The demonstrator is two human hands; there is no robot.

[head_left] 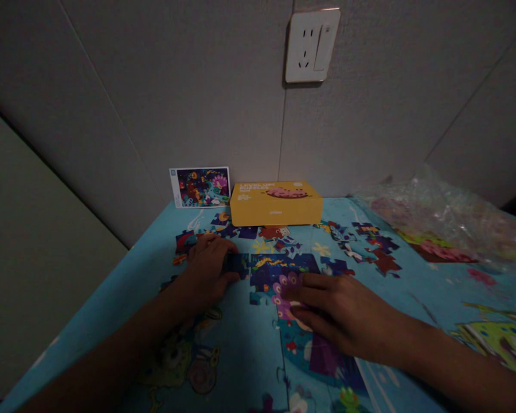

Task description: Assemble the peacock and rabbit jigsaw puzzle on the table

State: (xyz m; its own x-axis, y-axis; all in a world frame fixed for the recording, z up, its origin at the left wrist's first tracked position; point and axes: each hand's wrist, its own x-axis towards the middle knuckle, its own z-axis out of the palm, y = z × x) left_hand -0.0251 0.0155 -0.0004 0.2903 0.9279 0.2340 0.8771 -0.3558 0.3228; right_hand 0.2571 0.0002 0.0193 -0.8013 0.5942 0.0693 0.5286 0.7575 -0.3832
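My left hand [210, 264] has thumb and fingers closed on a dark blue jigsaw puzzle piece [239, 265], just left of the joined part of the puzzle. A narrow gap shows between that piece and the joined puzzle [266, 275]. My right hand [337, 304] lies on the joined part with its fingers stretched out over a pink, flower-like shape [281, 292]. Its palm hides some of the puzzle. The joined part runs down toward me, with teal and purple areas below the right hand. Loose pieces [187, 241] lie beyond my left hand.
At the wall stand a yellow puzzle box [275, 212] and a picture card [203, 188]. More loose pieces [380, 252] lie at the right. Clear plastic wrapping [447, 212] covers the far right. A cartoon-printed blue cloth [124, 298] covers the table. A socket [313, 46] is on the wall.
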